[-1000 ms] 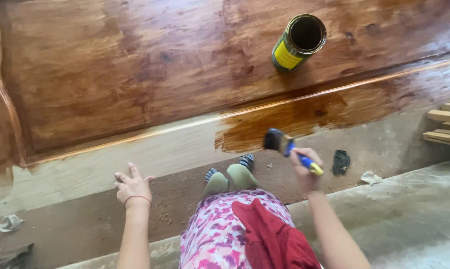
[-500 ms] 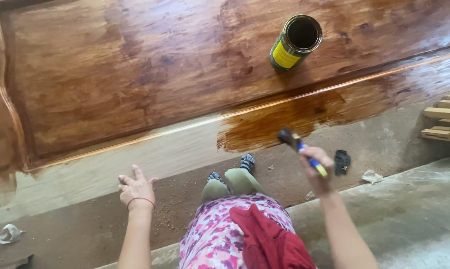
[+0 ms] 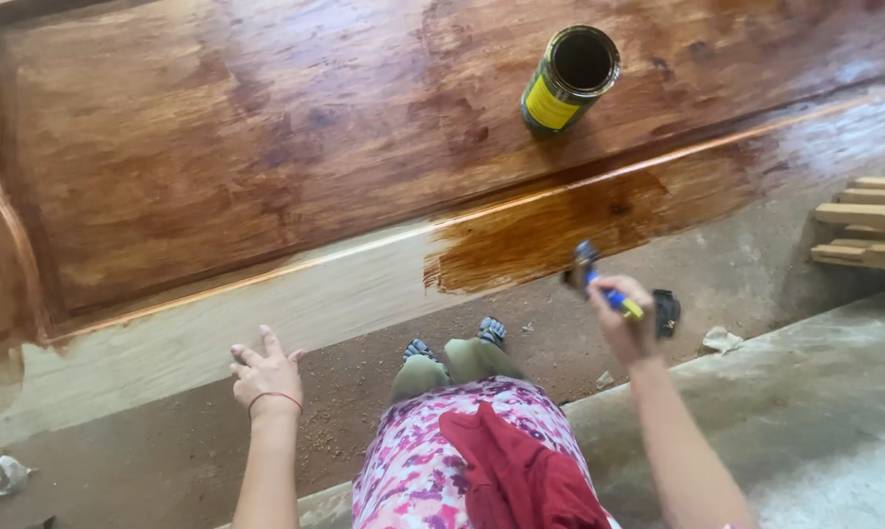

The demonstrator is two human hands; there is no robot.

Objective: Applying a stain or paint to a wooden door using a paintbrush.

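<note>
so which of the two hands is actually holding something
The right hand: its fingers are wrapped around a blue-and-yellow-handled brush, lifted off the wood. The left hand holds nothing; it lies flat, fingers spread, at the bare pale edge of the wooden panel.

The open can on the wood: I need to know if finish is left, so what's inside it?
The can shows only a dark interior; any liquid level is hidden in shadow.

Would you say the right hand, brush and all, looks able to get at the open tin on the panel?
Probably yes: nothing stands between the right hand and the tin, only bare stained wood.
</note>
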